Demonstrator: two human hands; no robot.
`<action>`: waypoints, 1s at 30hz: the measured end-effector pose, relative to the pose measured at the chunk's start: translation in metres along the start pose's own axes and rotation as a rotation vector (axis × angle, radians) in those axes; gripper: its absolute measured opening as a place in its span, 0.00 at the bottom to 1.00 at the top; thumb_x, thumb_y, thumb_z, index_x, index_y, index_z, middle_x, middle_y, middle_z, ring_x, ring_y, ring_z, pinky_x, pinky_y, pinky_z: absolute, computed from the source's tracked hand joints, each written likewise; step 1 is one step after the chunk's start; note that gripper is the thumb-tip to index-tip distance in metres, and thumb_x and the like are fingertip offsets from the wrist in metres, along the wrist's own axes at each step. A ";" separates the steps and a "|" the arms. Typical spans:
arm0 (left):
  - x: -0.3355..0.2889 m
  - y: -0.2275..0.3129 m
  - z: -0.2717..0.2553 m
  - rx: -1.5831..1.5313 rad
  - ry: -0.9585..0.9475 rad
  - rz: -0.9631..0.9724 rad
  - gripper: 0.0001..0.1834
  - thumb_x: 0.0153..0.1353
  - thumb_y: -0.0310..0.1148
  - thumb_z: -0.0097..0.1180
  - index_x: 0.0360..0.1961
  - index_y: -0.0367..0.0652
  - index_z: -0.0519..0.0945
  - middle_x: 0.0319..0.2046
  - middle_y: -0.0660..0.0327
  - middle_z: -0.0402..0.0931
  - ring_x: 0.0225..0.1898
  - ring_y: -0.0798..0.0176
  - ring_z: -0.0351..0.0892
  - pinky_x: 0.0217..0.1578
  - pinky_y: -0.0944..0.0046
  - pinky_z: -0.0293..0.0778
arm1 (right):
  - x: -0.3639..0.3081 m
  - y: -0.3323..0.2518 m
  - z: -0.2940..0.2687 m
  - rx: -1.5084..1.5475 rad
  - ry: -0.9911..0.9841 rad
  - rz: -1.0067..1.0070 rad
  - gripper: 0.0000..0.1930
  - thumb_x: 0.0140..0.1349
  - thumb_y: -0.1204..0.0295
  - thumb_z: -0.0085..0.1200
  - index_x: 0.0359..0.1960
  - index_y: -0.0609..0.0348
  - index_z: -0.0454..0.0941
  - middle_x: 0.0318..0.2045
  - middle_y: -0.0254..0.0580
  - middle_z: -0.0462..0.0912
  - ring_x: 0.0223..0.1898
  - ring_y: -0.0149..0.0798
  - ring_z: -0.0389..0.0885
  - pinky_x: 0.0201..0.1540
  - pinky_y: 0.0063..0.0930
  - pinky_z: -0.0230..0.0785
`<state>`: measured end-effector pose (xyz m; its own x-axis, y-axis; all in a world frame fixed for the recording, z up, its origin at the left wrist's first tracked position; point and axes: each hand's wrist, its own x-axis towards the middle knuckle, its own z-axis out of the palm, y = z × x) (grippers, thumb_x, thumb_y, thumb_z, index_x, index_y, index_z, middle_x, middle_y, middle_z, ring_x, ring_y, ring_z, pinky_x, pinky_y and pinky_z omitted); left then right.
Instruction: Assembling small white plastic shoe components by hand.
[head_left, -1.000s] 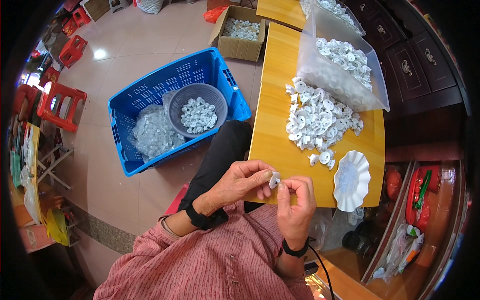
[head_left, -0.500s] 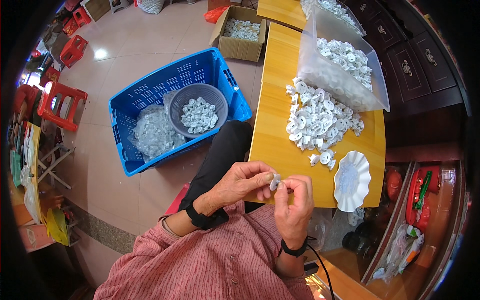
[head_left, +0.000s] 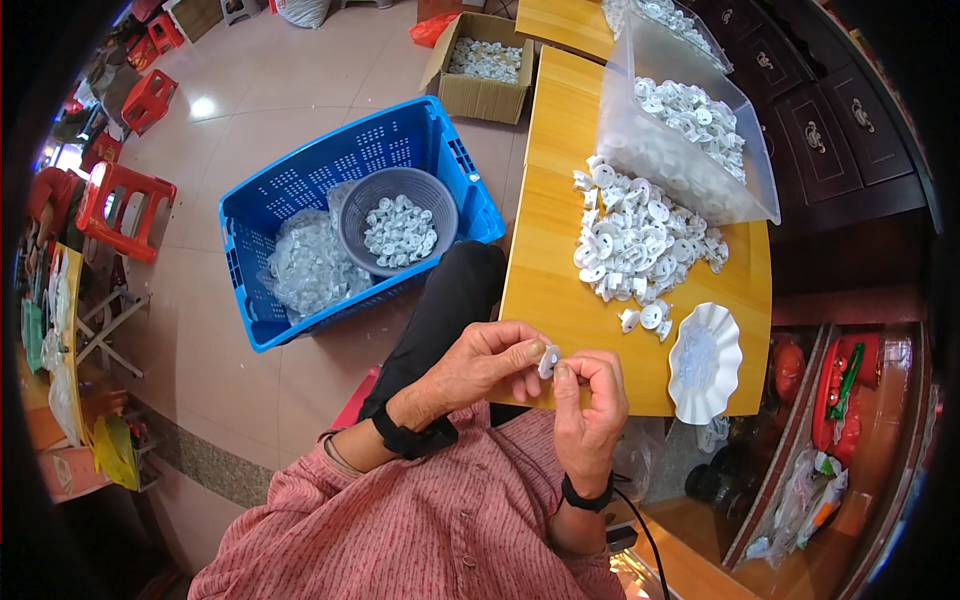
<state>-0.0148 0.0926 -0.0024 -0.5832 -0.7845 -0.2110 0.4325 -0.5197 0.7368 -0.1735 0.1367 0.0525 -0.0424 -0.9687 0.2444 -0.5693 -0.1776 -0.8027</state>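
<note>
Between thumb and fingers, my left hand (head_left: 482, 362) pinches a small round white plastic part (head_left: 548, 362) just off the table's near edge. My right hand (head_left: 590, 405) meets it from the other side, thumb and forefinger pressed together at the part; anything tiny between those fingertips is hidden. Beyond my hands, a heap of similar white plastic parts (head_left: 640, 235) lies on the yellow wooden table (head_left: 545, 260). A few loose ones sit at the heap's near end. To the right, a white scalloped dish (head_left: 732, 375) contains small clear pieces (head_left: 698, 355).
A translucent bin (head_left: 660, 165) of white parts rests tilted at the table's far side. On the floor to the left, a blue crate (head_left: 275, 180) holds a grey basket (head_left: 350, 225) of parts and a filled plastic bag (head_left: 312, 270). Farther off stand a cardboard box (head_left: 480, 98) and red stools (head_left: 125, 210).
The round part has turned slightly in my fingers, showing more of its flat face. Both hands stay in almost the same place.
</note>
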 end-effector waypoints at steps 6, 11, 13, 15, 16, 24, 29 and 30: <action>-0.001 0.003 0.000 0.040 -0.007 0.000 0.14 0.72 0.36 0.50 0.47 0.35 0.79 0.32 0.62 0.80 0.28 0.72 0.80 0.29 0.74 0.76 | 0.001 0.001 0.003 -0.032 0.011 0.000 0.03 0.63 0.79 0.55 0.34 0.64 0.73 0.35 0.46 0.76 0.33 0.42 0.77 0.36 0.33 0.72; 0.002 -0.003 -0.003 -0.023 -0.020 0.031 0.14 0.72 0.36 0.50 0.47 0.36 0.79 0.34 0.62 0.80 0.29 0.72 0.80 0.29 0.74 0.76 | 0.002 -0.010 -0.001 -0.081 0.045 -0.049 0.04 0.60 0.81 0.57 0.33 0.64 0.74 0.34 0.46 0.77 0.34 0.45 0.79 0.36 0.34 0.73; 0.002 0.002 -0.007 0.001 0.025 0.053 0.14 0.72 0.37 0.51 0.46 0.36 0.79 0.34 0.61 0.81 0.29 0.71 0.81 0.28 0.74 0.76 | 0.000 -0.018 -0.005 -0.120 0.052 -0.100 0.04 0.59 0.81 0.58 0.33 0.64 0.75 0.34 0.46 0.78 0.34 0.45 0.79 0.36 0.34 0.73; 0.003 0.011 -0.018 0.008 0.131 0.099 0.14 0.72 0.38 0.51 0.43 0.37 0.79 0.33 0.62 0.81 0.29 0.71 0.81 0.26 0.74 0.76 | -0.003 -0.031 -0.011 -0.073 -0.025 -0.147 0.08 0.56 0.84 0.59 0.37 0.63 0.77 0.36 0.47 0.80 0.35 0.46 0.80 0.38 0.32 0.75; 0.003 0.014 -0.027 0.000 0.195 0.140 0.14 0.72 0.39 0.51 0.43 0.37 0.79 0.32 0.61 0.81 0.28 0.71 0.81 0.26 0.74 0.76 | -0.004 -0.040 -0.015 -0.069 -0.027 -0.151 0.08 0.56 0.84 0.59 0.37 0.63 0.77 0.36 0.47 0.80 0.35 0.46 0.80 0.38 0.32 0.75; 0.015 0.048 -0.095 -0.215 0.652 0.354 0.21 0.70 0.41 0.53 0.49 0.29 0.74 0.42 0.46 0.81 0.38 0.61 0.83 0.41 0.68 0.81 | -0.002 -0.100 -0.043 0.589 -0.427 -0.563 0.11 0.51 0.79 0.60 0.39 0.61 0.81 0.36 0.47 0.82 0.33 0.42 0.82 0.35 0.33 0.77; 0.011 0.037 -0.107 -0.257 0.692 0.360 0.21 0.69 0.39 0.55 0.51 0.29 0.73 0.44 0.44 0.80 0.42 0.58 0.83 0.43 0.65 0.81 | -0.019 -0.132 -0.065 0.460 -0.194 -0.585 0.10 0.53 0.71 0.61 0.36 0.61 0.80 0.39 0.45 0.83 0.38 0.44 0.81 0.36 0.36 0.74; 0.009 0.034 -0.109 -0.250 0.696 0.377 0.21 0.69 0.38 0.56 0.51 0.29 0.73 0.45 0.44 0.80 0.42 0.58 0.83 0.44 0.64 0.81 | -0.019 -0.129 -0.066 0.377 -0.113 -0.733 0.10 0.50 0.72 0.63 0.34 0.60 0.80 0.35 0.44 0.83 0.36 0.43 0.81 0.32 0.35 0.74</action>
<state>0.0693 0.0310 -0.0494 0.1543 -0.9085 -0.3883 0.7017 -0.1759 0.6904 -0.1530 0.1897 0.1875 0.3266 -0.5926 0.7363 -0.1067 -0.7971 -0.5943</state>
